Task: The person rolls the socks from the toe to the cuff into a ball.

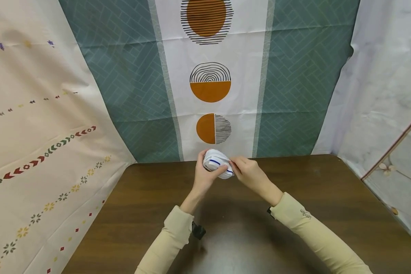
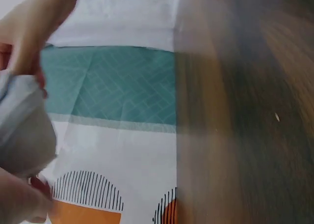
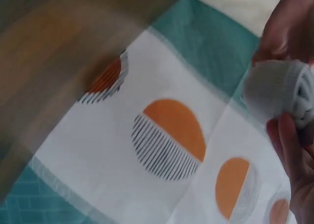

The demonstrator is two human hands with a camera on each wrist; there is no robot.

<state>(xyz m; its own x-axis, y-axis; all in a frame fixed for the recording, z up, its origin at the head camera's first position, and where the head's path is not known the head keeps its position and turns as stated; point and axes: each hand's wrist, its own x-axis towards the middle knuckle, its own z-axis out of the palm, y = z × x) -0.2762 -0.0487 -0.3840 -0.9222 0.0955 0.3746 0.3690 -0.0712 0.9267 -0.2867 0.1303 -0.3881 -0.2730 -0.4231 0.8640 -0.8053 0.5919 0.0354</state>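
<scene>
Head view. One rolled white fabric bundle with blue stripes (image 1: 218, 163), apparently a balled sock, held up at the far edge of the dark brown wooden table (image 1: 294, 213), close to the hanging backdrop. Left hand (image 1: 205, 177): fingers curled round the bundle from the left and beneath, thumb on its front. Right hand (image 1: 248, 173): fingertips pinching the bundle's right edge, where the fabric is drawn out a little. Both arms in pale beige long sleeves (image 1: 308, 228); a black strap or camera mount (image 1: 198, 230) shows under the left cuff. Behind the table: a teal herringbone-pattern curtain with a white centre panel of orange and black-lined circles (image 1: 210, 82). To the left, a cream cloth printed with small arrows and flowers (image 1: 37, 152); to the right, a white marbled sheet (image 1: 380, 87).

Left wrist view. Blurred. The white bundle (image 2: 22, 130) fills the left edge, with fingers (image 2: 19, 37) above it and more of a hand below; the grip itself is not clear here. The teal and white curtain (image 2: 108, 86) lies behind, and the brown tabletop (image 2: 245, 111) takes the right half.

Right wrist view. The bundle (image 3: 279, 89) sits at the right edge, its rounded end and folded ribbing showing, with fingers (image 3: 292, 150) below and others above it. The curtain's orange half-circles (image 3: 171, 135) cover the middle; the tabletop (image 3: 59, 47) appears blurred at upper left.
</scene>
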